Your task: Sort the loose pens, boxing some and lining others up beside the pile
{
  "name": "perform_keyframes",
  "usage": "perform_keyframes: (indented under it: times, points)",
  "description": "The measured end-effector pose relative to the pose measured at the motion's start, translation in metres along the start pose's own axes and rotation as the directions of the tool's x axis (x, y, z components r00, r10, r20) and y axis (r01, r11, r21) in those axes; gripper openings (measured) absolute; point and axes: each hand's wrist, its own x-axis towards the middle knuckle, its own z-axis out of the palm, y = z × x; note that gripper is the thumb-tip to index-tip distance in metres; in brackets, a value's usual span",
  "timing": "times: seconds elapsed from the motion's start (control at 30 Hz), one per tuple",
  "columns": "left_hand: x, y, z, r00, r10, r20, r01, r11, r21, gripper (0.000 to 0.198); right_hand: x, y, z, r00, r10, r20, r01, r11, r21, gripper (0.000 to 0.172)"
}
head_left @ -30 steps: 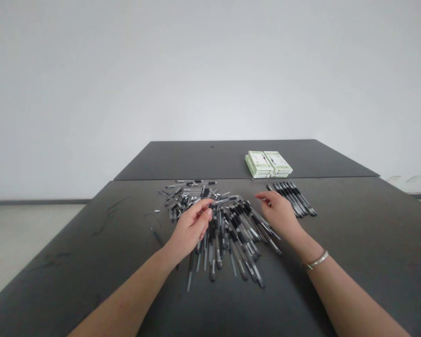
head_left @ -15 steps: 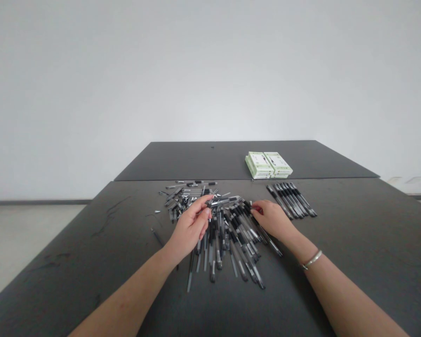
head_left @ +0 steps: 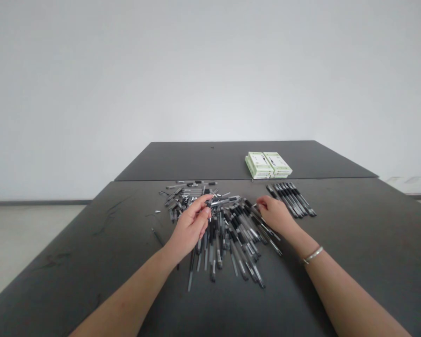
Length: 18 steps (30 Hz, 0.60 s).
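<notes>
My left hand (head_left: 192,220) is closed, with clear-barrelled pens (head_left: 224,201) pinched between thumb and fingers and pointing right; how many it holds I cannot tell. Below and around it spreads a loose pile of clear and black pens and pen parts (head_left: 245,234). At the pile's right edge, my right hand (head_left: 273,213) has its fingers closed round a slim pen (head_left: 274,235), whose lower end slants out beneath the palm. The fingertips partly hide this pen.
A neat row of several capped pens (head_left: 291,199) lies right of my right hand. Green-and-white boxes (head_left: 269,164) are stacked at the back. One thin dark pen part (head_left: 157,236) lies left of the pile on the dark table (head_left: 73,285).
My right hand has shifted slightly right and up, and the slim pen under it has moved apart from the neighbouring pens. My left hand has stayed nearly still.
</notes>
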Motion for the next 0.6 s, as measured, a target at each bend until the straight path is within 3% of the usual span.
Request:
perform_keyframes:
  times: [0.13, 0.37, 0.6]
  points:
    - [-0.001, 0.0, 0.0, 1.0, 0.002, 0.01, -0.002, 1.0, -0.011, 0.037, 0.006, 0.007, 0.002, 0.999, -0.026, -0.045, 0.026, 1.0, -0.001, 0.037]
    - [-0.001, 0.0, -0.001, 0.999, 0.025, 0.027, -0.025, 1.0, 0.0, 0.036, 0.013, 0.01, 0.004, 0.993, -0.114, 0.009, 0.114, 0.993, -0.018, 0.019]
    - [-0.004, 0.004, 0.001, 0.994, 0.025, 0.108, -0.026, 1.0, 0.008, 0.035, 0.01, 0.004, 0.003, 0.991, -0.131, 0.009, 0.132, 0.99, -0.059, 0.016]
